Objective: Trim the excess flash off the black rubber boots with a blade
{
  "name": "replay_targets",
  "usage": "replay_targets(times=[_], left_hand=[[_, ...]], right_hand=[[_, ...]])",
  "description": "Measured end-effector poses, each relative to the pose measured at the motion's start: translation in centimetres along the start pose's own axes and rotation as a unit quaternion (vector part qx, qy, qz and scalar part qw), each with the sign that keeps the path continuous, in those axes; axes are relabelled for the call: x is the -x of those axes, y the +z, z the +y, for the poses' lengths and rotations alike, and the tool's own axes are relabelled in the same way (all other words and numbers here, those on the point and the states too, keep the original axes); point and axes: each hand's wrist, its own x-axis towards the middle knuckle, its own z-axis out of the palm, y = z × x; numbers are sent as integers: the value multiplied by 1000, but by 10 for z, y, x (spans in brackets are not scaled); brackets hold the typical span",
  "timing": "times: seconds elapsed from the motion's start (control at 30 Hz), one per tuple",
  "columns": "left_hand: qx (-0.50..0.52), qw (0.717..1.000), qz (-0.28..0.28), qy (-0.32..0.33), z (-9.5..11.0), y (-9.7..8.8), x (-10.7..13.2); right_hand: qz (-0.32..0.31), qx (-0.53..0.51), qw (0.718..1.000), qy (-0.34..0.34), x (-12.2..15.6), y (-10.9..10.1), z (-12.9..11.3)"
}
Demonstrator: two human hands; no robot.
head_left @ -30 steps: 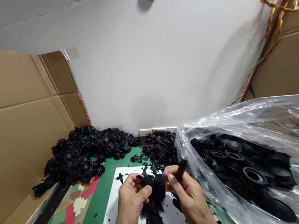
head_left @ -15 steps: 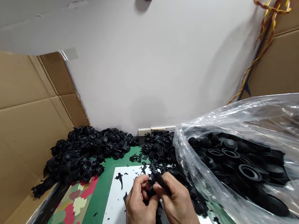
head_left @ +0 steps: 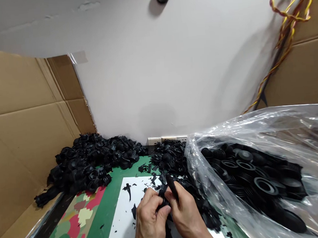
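Note:
Both hands meet over a white board (head_left: 119, 214) strewn with black scraps. My left hand (head_left: 151, 218) is closed, fingers curled around a small black rubber part (head_left: 161, 201) that is mostly hidden. Close beside it, my right hand (head_left: 188, 214) grips a slim black stick-like piece (head_left: 171, 187), its end pointing up and away from me. Whether this is a tool or more rubber I cannot tell. The right fingertips are right by the part in my left hand. More black rubber lies under the hands.
Ribbed black rubber parts are heaped at left (head_left: 88, 162). Torn black scraps (head_left: 169, 156) lie at centre back. A clear plastic bag (head_left: 204, 195) at right holds round black bellows-like parts (head_left: 265, 186). Cardboard (head_left: 22, 134) stands left; twisted yellow-red wires (head_left: 288, 28) hang at right.
The black stick-like piece has tipped more upright in my right hand. My left hand has turned slightly, with its thumb now across the part. The view has shifted a little.

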Motion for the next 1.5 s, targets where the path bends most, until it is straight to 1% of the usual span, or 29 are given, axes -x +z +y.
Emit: replay_targets(times=[0.07, 0.17, 0.23, 0.33, 0.37, 0.43, 0.5, 0.63, 0.73, 0.77, 0.83, 0.93, 1.03, 1.13, 1.23, 1.27, 1.33, 1.37, 1.4, 1.47, 1.5], left_hand=[[4, 1000, 0, 4, 0, -1, -1], [30, 1000, 4, 4, 3, -3, -2], [64, 998, -22, 19, 6, -5, -2], [120, 988, -85, 51, 9, -5, -1], [127, 987, -91, 48, 8, -5, -2], [130, 988, -79, 25, 6, -5, -4], [134, 990, -51, 3, 3, -6, -8], [128, 992, -5, -19, -5, -8, -12], [97, 995, 14, -21, -7, -9, -12], [85, 996, 19, -18, -7, -9, -11], [62, 998, 27, -10, -6, -10, -10], [36, 999, 22, 2, -5, -10, -8], [9, 1000, 22, 19, -4, -9, -7], [-12, 999, 28, 38, -5, -8, -6], [0, 999, 22, 43, -4, -8, -5], [10, 999, 16, 40, -3, -8, -5], [36, 999, 7, 34, -1, -10, -5], [49, 998, 6, 32, 0, -11, -6], [61, 998, 6, 29, 0, -12, -7], [80, 997, 10, 17, 0, -13, -9], [86, 996, 13, 9, 0, -13, -10]], right_hand=[[5, -3, 1000, 21, -2, 3, -3], [34, 16, 999, 18, -8, 3, -1], [57, 30, 998, 29, -16, -3, 7], [107, 52, 990, 69, -27, -18, 24], [117, 56, 989, 76, -29, -23, 28], [103, 51, 990, 78, -30, -28, 34], [78, 36, 994, 71, -27, -29, 34], [48, -6, 996, 70, -20, -27, 27], [-1, -46, 996, 73, -16, -28, 18], [-24, -57, 996, 62, -14, -29, 14], [-59, -63, 996, 20, -12, -29, 8], [-83, -22, 995, -55, -8, -26, 4], [-108, 38, 989, -93, -4, -23, 8], [-138, 90, 981, -98, -1, -20, 12], [-148, 119, 979, -72, -1, -19, 15], [-140, 122, 981, -51, -3, -20, 16], [-97, 121, 988, 3, -10, -25, 18], [-53, 121, 991, 38, -14, -29, 19], [-20, 123, 991, 55, -18, -33, 20], [9, 113, 991, 72, -25, -40, 20], [10, 89, 992, 85, -26, -42, 20]])
